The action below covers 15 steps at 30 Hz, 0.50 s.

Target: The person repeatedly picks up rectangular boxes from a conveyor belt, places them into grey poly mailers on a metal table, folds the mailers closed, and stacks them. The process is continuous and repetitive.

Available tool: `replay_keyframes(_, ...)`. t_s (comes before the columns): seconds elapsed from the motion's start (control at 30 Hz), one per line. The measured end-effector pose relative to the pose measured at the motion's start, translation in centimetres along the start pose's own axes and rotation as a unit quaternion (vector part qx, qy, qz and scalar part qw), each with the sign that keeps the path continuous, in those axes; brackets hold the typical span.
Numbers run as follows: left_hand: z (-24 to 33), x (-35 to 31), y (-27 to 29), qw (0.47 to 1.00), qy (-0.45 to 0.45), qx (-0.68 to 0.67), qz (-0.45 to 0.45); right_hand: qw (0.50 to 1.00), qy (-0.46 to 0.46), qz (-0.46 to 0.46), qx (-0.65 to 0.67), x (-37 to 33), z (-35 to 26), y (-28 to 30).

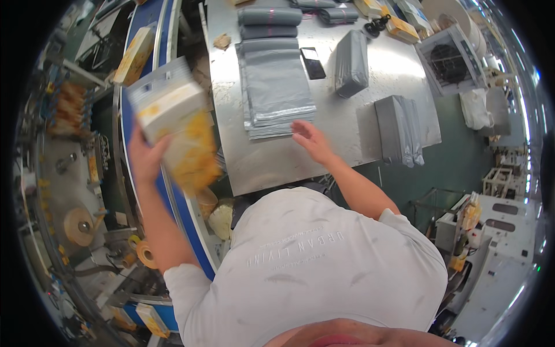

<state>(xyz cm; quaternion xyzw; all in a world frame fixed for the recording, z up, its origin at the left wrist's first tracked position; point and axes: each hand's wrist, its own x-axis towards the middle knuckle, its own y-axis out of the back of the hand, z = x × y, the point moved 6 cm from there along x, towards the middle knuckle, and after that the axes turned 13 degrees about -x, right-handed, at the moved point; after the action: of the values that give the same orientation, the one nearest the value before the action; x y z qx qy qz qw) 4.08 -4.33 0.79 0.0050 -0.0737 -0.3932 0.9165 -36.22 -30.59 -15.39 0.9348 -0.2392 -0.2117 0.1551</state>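
My left hand (146, 155) grips a white-and-yellow soft pack (191, 133) with loose clear film at its far end, blurred by motion above the conveyor's edge. My right hand (313, 143) holds nothing; its fingers are stretched out and apart, beside the near end of a stack of flat grey plastic bags (276, 87). The stack lies on a metal table (248, 168). Farther right on the table stand two grey-wrapped parcels, one upright parcel (351, 65) near the middle and another parcel (398, 130) at the right edge.
A blue conveyor belt (195, 226) runs along my left, with another yellow-and-white pack (134, 56) farther up it. On the table are a black phone (313, 63), folded grey bag bundles (269, 16) and more packs (402, 29) at the back. Machinery (491, 248) stands at the right.
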Motion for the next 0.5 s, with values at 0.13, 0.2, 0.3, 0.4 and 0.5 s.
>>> replay_keyframes(0.13,-9.1,-0.4,-22.6,0.948,0.27,-0.153,-0.072,0.985,0.115,0.118,0.05,-0.9,-3.7,1.1)
replay_keyframes(0.2,-16.5,-1.0,-30.8,0.975,0.176,0.079,-0.112,0.967,0.079,0.23,-0.076,0.3,0.0,3.4)
replay_keyframes(0.3,-18.2,-1.3,-34.1,0.989,0.048,0.135,-0.037,0.994,-0.025,0.101,0.031,0.4,4.2,5.7)
replay_keyframes(0.4,-16.7,2.2,-36.1,0.983,0.166,-0.07,-0.021,0.988,-0.034,0.139,-0.056,2.3,7.6,9.6)
replay_keyframes(0.5,-17.5,4.7,-35.0,0.968,0.195,-0.154,-0.041,0.935,0.106,0.161,-0.299,5.5,5.0,12.9)
